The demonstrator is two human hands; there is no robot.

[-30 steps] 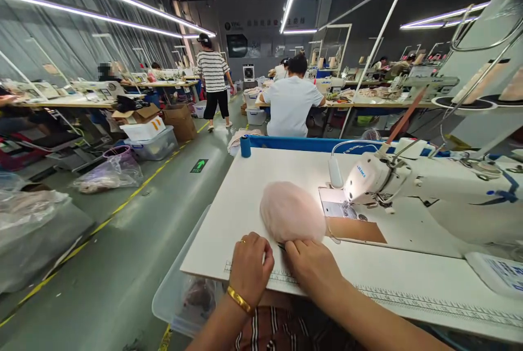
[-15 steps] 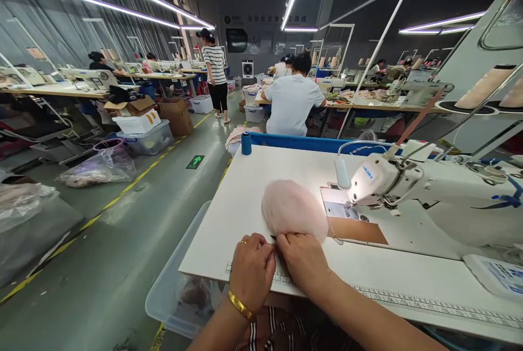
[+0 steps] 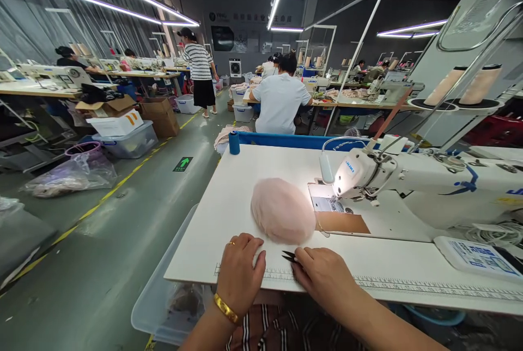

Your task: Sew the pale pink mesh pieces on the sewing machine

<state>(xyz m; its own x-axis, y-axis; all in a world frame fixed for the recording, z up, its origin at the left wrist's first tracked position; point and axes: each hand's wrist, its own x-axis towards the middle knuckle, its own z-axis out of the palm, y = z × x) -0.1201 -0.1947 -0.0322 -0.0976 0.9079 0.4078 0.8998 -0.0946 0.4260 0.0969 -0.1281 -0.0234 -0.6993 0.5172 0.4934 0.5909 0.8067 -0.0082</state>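
Observation:
A rounded, fluffy pale-pink fabric piece (image 3: 283, 210) lies on the white sewing table (image 3: 196, 247), left of the needle area. My right hand (image 3: 324, 272) is closed around a small pair of thread snips (image 3: 289, 256); their dark pointed blades stick out to the left, parted, just below the pink piece. The handles are hidden in my fingers. My left hand (image 3: 241, 269) rests near the table's front edge, below the piece's lower left side. Its fingers curve loosely, with a gap between thumb and forefinger, and I see nothing held there.
A lit sewing machine (image 3: 351, 168) stands to the right. A blue thread spool (image 3: 234, 143) is at the far left corner, and a white box (image 3: 478, 255) lies at right. Below the left edge is a clear plastic bin (image 3: 153, 296). One person (image 3: 280, 100) sits ahead; another (image 3: 200, 67) walks the aisle.
My hands have drawn apart and back from the pink piece's lower edge, so the snips' blades now show. The camera view has swung slightly right.

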